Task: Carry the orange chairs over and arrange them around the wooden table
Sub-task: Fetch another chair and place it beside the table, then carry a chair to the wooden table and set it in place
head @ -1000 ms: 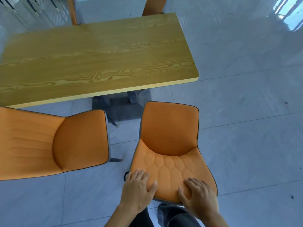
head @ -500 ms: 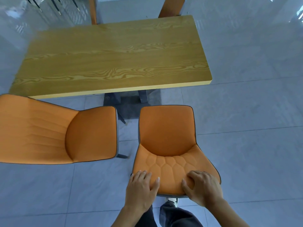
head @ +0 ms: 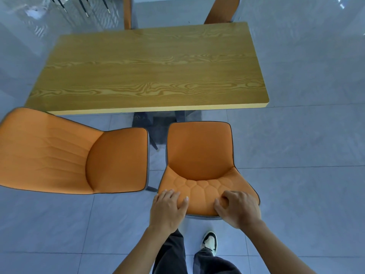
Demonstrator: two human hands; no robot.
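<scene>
The wooden table (head: 150, 68) fills the upper middle. Directly before me stands an orange chair (head: 199, 153), its seat facing the table's near edge. My left hand (head: 167, 208) grips the left part of its backrest top, fingers over the padding. My right hand (head: 237, 208) clasps the right part of the same backrest, fingers curled. A second orange chair (head: 65, 157) stands to the left, turned sideways with its seat toward the first chair. The backs of two more orange chairs (head: 221, 12) show beyond the table's far edge.
Glossy grey floor tiles (head: 296, 175) spread around, open to the right. The table's dark base (head: 158, 123) sits under the near edge, between the two chairs. Thin metal legs (head: 87, 6) of other furniture show at the top left. My legs and one shoe (head: 209, 241) are below.
The held chair now stands squarer to the table, and more of the table's left end is in view. My right hand's fingers have curled tighter on the backrest.
</scene>
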